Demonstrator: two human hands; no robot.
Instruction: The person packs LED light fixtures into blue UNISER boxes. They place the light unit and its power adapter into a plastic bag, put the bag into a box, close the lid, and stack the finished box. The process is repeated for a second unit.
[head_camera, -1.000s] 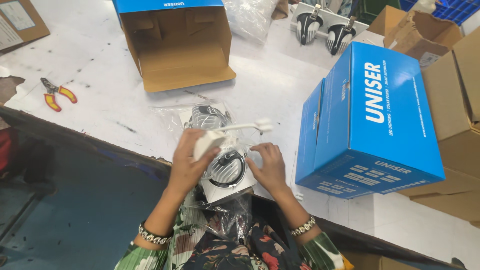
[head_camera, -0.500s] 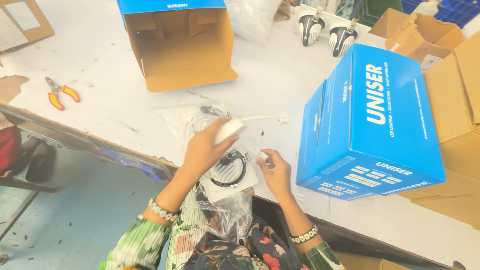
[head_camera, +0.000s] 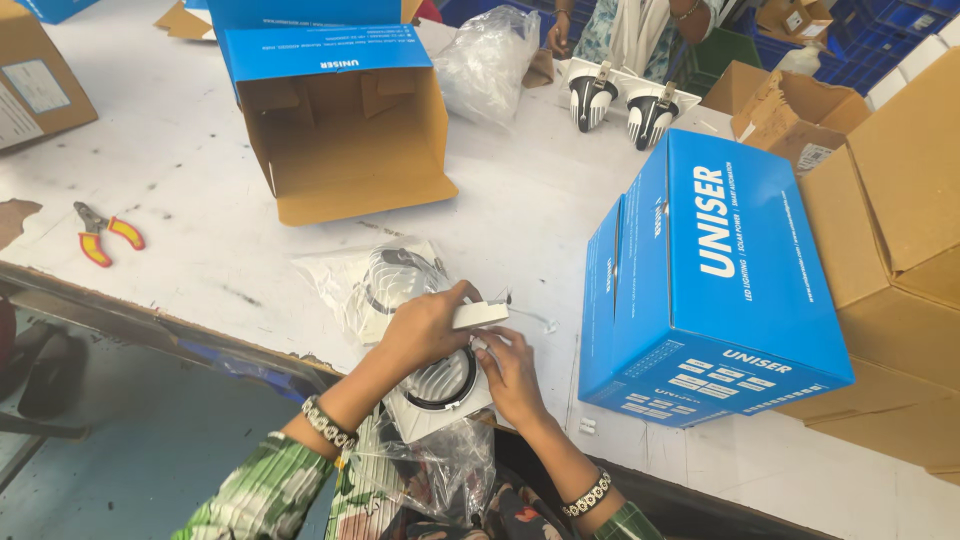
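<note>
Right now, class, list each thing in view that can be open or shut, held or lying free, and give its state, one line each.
Open box: on its side, flaps open.
Closed box: shut, tilted.
Light fitting: face up, held.
Left hand: grips small white block.
Right hand: on fitting's edge.
Pliers: lying free.
Two black lamps: standing untouched.

A packing workshop: scuffed white bench (head_camera: 200, 150), open cardboard boxes (head_camera: 345, 125), blue cartons (head_camera: 720, 290), pliers (head_camera: 108, 232), bagged light fittings (head_camera: 385, 285).

Glossy clear plastic bag (head_camera: 440, 470), matt white plastic light fitting (head_camera: 440, 400), cardboard box (head_camera: 340, 130).
</note>
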